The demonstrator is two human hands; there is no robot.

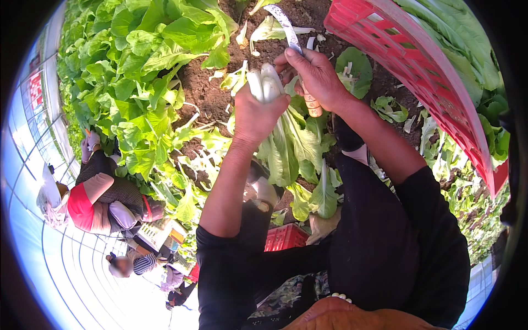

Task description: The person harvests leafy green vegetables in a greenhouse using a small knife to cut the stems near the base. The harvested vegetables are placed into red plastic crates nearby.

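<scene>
My left hand (259, 113) grips a bunch of leafy greens by its pale stalks (266, 84), with the leaves (291, 146) hanging down towards my feet. Close on its right, my right hand (315, 76) is closed around the wooden handle (312, 105) of a sickle. The sickle's curved metal blade (286, 27) points up and away from me, apart from the stalks. Some fingers of the right hand are near the cut stalk ends; whether they touch them I cannot tell.
A red plastic crate (396, 57) holding long green leaves (458, 37) stands at the right. Leafy plants (140, 74) grow on the left. Loose leaves lie on the soil (206, 88). A red crate (286, 238) is behind my feet. Several people work at the far left, one nearer (88, 202).
</scene>
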